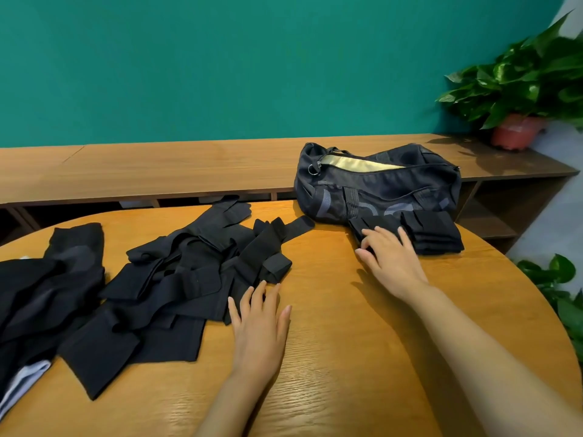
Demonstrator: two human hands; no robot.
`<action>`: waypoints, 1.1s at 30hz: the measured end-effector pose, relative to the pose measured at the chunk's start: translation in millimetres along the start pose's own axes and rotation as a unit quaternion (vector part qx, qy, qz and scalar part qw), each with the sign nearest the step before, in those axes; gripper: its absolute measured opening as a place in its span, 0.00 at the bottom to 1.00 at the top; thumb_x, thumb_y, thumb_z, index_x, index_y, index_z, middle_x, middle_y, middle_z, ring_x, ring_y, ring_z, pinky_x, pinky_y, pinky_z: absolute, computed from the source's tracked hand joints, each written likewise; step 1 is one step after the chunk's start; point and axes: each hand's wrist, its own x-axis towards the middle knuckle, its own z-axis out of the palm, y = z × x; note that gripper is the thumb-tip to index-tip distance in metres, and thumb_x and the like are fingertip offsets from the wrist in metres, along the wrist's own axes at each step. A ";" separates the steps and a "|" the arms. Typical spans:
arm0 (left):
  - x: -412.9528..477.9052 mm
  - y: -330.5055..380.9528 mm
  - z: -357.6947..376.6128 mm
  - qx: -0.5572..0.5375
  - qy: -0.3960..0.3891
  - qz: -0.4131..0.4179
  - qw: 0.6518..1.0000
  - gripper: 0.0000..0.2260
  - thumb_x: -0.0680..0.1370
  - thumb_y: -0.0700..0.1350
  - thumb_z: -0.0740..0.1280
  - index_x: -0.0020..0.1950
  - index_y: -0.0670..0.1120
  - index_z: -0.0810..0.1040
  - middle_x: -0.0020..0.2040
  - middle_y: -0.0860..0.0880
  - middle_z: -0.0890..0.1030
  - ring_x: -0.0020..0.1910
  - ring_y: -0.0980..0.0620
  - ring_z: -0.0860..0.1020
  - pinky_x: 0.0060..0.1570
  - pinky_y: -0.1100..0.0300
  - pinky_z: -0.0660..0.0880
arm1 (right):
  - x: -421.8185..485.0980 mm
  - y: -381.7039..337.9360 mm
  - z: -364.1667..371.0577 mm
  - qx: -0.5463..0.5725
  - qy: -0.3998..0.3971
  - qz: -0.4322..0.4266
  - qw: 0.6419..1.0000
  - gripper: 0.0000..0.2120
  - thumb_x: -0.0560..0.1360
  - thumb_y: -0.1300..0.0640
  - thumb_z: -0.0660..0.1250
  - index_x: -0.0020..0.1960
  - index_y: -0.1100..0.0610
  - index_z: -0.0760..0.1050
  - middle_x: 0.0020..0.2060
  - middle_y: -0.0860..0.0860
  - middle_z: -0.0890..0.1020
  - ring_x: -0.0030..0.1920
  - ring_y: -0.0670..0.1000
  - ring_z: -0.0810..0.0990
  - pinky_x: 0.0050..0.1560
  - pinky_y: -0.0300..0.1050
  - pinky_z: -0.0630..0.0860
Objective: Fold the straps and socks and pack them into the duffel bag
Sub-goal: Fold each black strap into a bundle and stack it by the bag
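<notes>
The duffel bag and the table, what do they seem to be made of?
The duffel bag looks like dark woven fabric, probably a synthetic: matte, soft and creased, with a paler, slightly shiny lining showing at its top. The table looks like wood or wood veneer: orange-brown, with visible grain lines and a smooth, faintly glossy finish.

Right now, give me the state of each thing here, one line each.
Bag: unzipped, pale lining showing.
Stack: folded, on the table in front of the bag, not yet packed.
Pile: straps and socks, loose and heaped, not yet folded.
Left hand: flat on the table, fingertips at the pile's edge.
Right hand: fingers resting on the stack.
</notes>
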 end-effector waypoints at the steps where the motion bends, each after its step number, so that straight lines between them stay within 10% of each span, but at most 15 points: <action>1: -0.9 -0.4 -2.0 -0.014 0.008 0.009 1.000 0.25 0.80 0.58 0.48 0.74 0.52 0.66 0.74 0.51 0.65 0.75 0.50 0.59 0.75 0.50 0.41 | -2.7 -12.9 3.7 0.003 -0.009 -0.015 1.000 0.16 0.81 0.41 0.52 0.60 0.47 0.73 0.73 0.46 0.68 0.76 0.47 0.58 0.76 0.53 0.42; 9: 2.8 -44.3 -36.9 0.027 0.104 0.028 0.994 0.16 0.78 0.50 0.67 0.65 0.50 0.77 0.69 0.48 0.73 0.70 0.47 0.67 0.74 0.47 0.50 | -17.8 -128.3 39.6 0.094 -0.055 -0.094 0.990 0.15 0.81 0.44 0.57 0.65 0.47 0.71 0.65 0.43 0.74 0.69 0.46 0.67 0.74 0.51 0.58; 17: 14.6 -91.1 -67.6 0.106 0.004 -0.046 0.993 0.28 0.77 0.61 0.65 0.75 0.58 0.64 0.79 0.52 0.54 0.78 0.44 0.48 0.72 0.36 0.41 | -27.3 -215.9 66.1 0.144 -0.051 0.074 0.985 0.28 0.76 0.42 0.67 0.72 0.49 0.62 0.60 0.46 0.78 0.65 0.51 0.70 0.62 0.49 0.68; 28: 9.2 -97.6 -60.6 0.102 0.013 -0.049 0.994 0.23 0.80 0.58 0.59 0.75 0.57 0.63 0.79 0.54 0.53 0.78 0.44 0.48 0.72 0.33 0.43 | -47.9 -137.8 18.4 0.439 -0.128 0.216 0.863 0.19 0.76 0.63 0.67 0.65 0.53 0.71 0.47 0.51 0.79 0.47 0.48 0.78 0.39 0.37 0.72; 33: 10.0 -91.8 -61.2 0.118 0.012 -0.056 0.991 0.22 0.81 0.56 0.59 0.75 0.56 0.64 0.79 0.52 0.54 0.78 0.44 0.48 0.71 0.32 0.41 | -76.5 -89.7 9.2 0.292 -0.169 0.236 0.911 0.17 0.74 0.63 0.69 0.60 0.51 0.74 0.53 0.52 0.79 0.50 0.51 0.78 0.49 0.47 0.77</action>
